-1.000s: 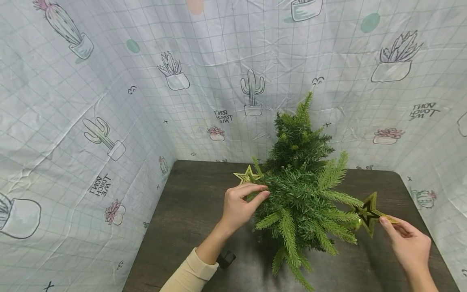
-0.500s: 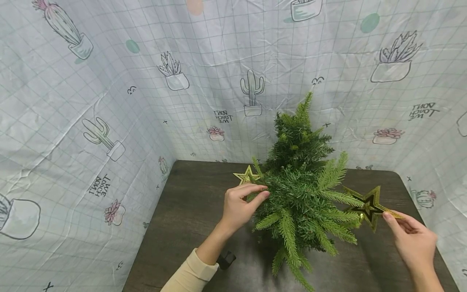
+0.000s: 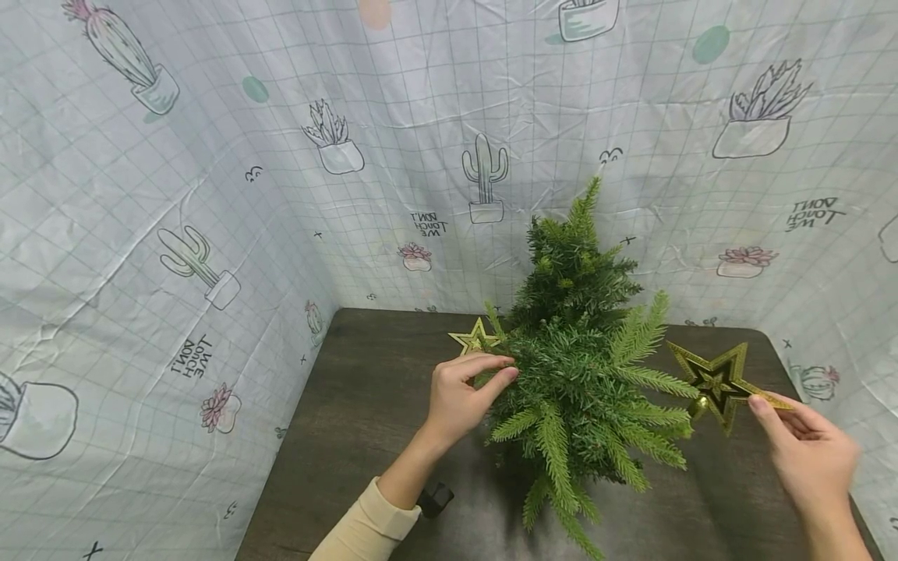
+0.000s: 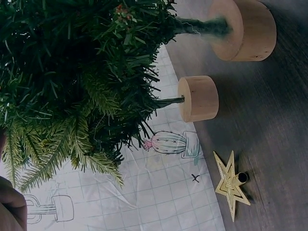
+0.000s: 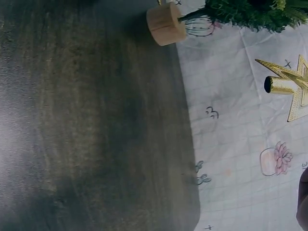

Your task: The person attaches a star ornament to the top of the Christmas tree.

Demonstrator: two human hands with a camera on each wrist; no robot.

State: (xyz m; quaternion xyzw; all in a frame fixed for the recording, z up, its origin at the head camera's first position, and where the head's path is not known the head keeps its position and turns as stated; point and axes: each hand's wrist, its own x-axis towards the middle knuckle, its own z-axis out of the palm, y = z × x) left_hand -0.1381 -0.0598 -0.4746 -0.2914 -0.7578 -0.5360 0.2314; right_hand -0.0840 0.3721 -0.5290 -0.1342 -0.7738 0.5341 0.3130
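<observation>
Trees (image 3: 575, 382) between two stars (image 3: 717, 383)

The patterned cloth (image 3: 393, 78) repeats one slogan, "DON'T TOUCH ME", its letters reversed: one print (image 3: 428, 224) above the tabletop's (image 3: 330, 421) back edge, a second print (image 3: 191, 356) beyond its left edge, and a third print (image 3: 817, 214) above its back right corner. Small X marks (image 3: 318, 234) also dot the cloth, one showing in the left wrist view near the tabletop's edge.
</observation>
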